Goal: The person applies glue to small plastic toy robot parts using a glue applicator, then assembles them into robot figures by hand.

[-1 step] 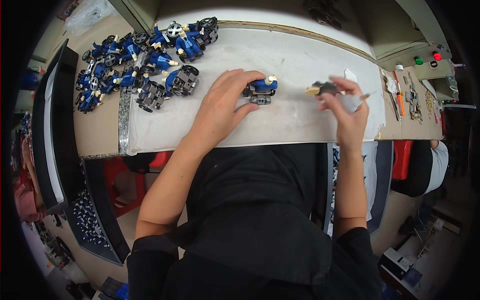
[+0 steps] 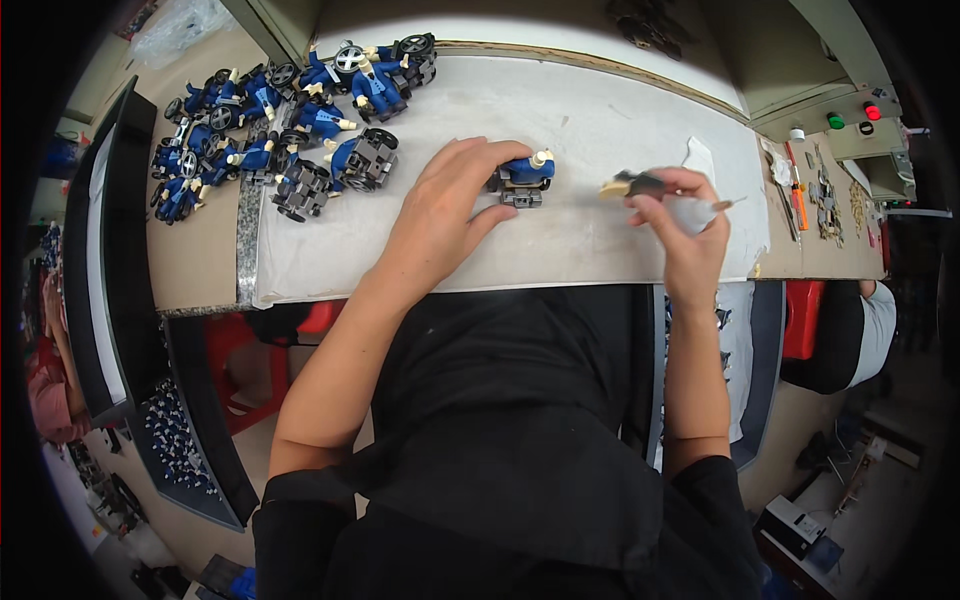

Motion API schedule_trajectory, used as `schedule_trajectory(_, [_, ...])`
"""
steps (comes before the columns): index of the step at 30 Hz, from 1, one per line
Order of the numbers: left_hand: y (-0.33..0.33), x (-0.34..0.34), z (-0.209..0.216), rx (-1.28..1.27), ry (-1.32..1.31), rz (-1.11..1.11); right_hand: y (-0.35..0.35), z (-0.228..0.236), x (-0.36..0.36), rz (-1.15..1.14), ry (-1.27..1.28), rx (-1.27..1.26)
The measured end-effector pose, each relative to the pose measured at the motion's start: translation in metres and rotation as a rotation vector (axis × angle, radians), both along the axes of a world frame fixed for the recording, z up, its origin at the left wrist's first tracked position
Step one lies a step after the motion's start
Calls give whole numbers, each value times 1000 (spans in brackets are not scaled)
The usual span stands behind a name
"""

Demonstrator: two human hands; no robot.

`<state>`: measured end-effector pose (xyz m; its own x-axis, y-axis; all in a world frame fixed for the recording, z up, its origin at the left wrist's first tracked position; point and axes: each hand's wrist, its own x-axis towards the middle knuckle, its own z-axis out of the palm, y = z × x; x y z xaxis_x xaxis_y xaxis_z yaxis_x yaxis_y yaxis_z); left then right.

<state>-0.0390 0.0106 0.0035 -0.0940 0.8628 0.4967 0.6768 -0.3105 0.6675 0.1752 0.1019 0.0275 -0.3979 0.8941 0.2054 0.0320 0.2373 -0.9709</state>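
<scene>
My left hand (image 2: 445,205) is curled around a toy figure (image 2: 527,170) in blue on a small grey wheeled base (image 2: 521,198), its fingers at the toy's left side. A cream peg shows on top of the figure. To the right, above the white work sheet, my right hand (image 2: 690,225) pinches a small dark-and-cream toy piece (image 2: 640,185), blurred by motion, between thumb and forefinger. A whitish squeeze bottle (image 2: 695,212) with a thin tip is also tucked in that hand, the tip pointing right. The piece and the figure are apart.
Several blue toy figures on grey wheeled bases (image 2: 362,160) are heaped at the left. A dark tray (image 2: 180,440) of small blue and white parts sits low left. Tools with orange handles (image 2: 800,205) lie at the right, below a panel with green and red buttons (image 2: 836,121).
My right hand has shifted a little left with the dark-and-cream piece and the bottle, nearer the blue figure. My left hand and the figure have stayed in place.
</scene>
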Motion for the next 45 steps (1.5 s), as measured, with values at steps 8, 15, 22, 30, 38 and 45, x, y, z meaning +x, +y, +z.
schedule_trajectory(8, [-1, 2, 1, -14, -71, -1, -22, 3, -35, 103, -225, 705])
schedule_trajectory(15, [-2, 0, -2, -44, -65, -11, -19, 1, -49, 158, -287, 842])
schedule_trajectory(22, [-2, 0, -1, -59, -66, -5, -17, 2, -54, 193, -339, 926])
schedule_trajectory(30, [-1, 0, -5, -34, -69, -7, -21, -1, -57, 175, -386, 964])
schedule_trajectory(38, [-1, 10, -6, -43, -77, 44, -23, 0, -58, 86, -400, 1024])
schedule_trajectory(45, [2, 7, -9, -30, -124, 57, -19, 12, -63, 171, -500, 1056])
